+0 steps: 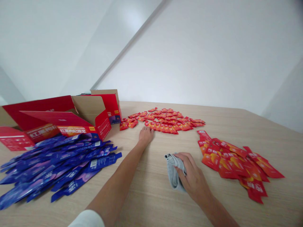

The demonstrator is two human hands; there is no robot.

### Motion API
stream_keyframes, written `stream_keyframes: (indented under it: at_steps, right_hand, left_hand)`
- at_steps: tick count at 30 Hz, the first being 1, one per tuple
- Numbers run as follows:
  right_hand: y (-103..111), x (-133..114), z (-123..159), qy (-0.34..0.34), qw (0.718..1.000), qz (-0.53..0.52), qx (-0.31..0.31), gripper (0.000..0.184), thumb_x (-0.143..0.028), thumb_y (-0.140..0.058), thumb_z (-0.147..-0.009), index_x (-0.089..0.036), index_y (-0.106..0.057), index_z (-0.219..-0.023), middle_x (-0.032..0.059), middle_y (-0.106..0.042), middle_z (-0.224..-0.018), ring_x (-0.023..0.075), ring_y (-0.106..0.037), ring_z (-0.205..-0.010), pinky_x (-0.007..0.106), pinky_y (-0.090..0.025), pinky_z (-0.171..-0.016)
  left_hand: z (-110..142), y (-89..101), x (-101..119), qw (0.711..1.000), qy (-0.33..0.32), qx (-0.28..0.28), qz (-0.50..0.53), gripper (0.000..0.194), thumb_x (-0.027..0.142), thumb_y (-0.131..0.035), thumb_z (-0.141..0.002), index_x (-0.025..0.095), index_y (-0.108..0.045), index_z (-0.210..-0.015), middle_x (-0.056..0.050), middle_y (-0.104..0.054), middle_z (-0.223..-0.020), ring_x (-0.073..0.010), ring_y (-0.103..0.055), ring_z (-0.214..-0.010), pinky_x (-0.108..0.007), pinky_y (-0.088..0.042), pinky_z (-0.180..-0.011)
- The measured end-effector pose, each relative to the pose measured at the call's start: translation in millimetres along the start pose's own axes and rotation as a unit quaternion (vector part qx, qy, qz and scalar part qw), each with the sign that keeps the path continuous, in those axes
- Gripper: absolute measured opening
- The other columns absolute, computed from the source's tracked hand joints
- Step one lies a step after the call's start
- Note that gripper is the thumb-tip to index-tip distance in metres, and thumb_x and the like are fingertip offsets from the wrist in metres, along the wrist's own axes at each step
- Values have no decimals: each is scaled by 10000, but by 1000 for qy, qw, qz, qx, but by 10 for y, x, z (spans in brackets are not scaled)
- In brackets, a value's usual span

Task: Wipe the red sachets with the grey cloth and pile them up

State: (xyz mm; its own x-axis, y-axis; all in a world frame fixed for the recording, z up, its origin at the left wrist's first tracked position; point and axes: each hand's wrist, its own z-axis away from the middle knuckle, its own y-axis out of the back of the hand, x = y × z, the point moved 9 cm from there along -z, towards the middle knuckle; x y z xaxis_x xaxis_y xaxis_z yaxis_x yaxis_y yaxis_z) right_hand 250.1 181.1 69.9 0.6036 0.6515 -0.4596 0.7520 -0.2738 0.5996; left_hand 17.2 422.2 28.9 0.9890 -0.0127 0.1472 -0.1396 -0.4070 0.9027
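My left hand reaches far across the wooden table and rests at the near edge of a spread of small red-orange sachets; its fingers curl down at the nearest sachets, and I cannot see whether it grips one. My right hand lies closer to me, its fingers closed over a folded grey cloth pressed to the tabletop.
A pile of long blue pouches covers the left of the table. Behind it stand open red cardboard boxes and a smaller one. Larger red packets lie heaped at the right. White walls rise beyond the far edge.
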Motion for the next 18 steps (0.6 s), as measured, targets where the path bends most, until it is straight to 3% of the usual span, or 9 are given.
stream_keyframes:
  at_steps: [5,11,15,18]
  right_hand:
    - [-24,-15,-16,7,1000,2,-4,294,-281,-491,-1007,-275,-551,-1295,93,-642,-1223,238,-678,-1119,368,-602,-922]
    - [-120,11,-1,1,999,-7,-45,292,-265,-493,-1004,-277,-555,-1289,81,-642,-1214,225,-690,-1083,351,-604,-913]
    - [-143,21,-1,-8,998,-12,-68,298,-251,-489,-1005,-267,-548,-1298,87,-637,-1222,230,-685,-1080,376,-593,-940]
    - [-137,61,-6,-9,997,-12,-70,295,-259,-489,-1011,-264,-538,-1302,95,-631,-1231,237,-676,-1101,399,-587,-953]
  left_hand:
    - [-225,-1,23,999,-2,9,40,466,407,-623,-977,202,-540,-1388,-123,-498,-1471,-303,-533,-1293,-557,-455,-1068]
    - [-429,-111,-36,998,-8,-15,60,425,397,-629,-977,186,-571,-1342,-116,-558,-1394,-279,-585,-1221,-524,-501,-1019]
    - [-329,-89,-20,998,-25,-23,53,402,394,-629,-978,182,-586,-1316,-112,-576,-1365,-270,-597,-1199,-512,-510,-1007]
    - [-102,38,21,998,-43,-21,47,378,392,-622,-982,188,-597,-1299,-109,-586,-1351,-259,-605,-1179,-497,-518,-997]
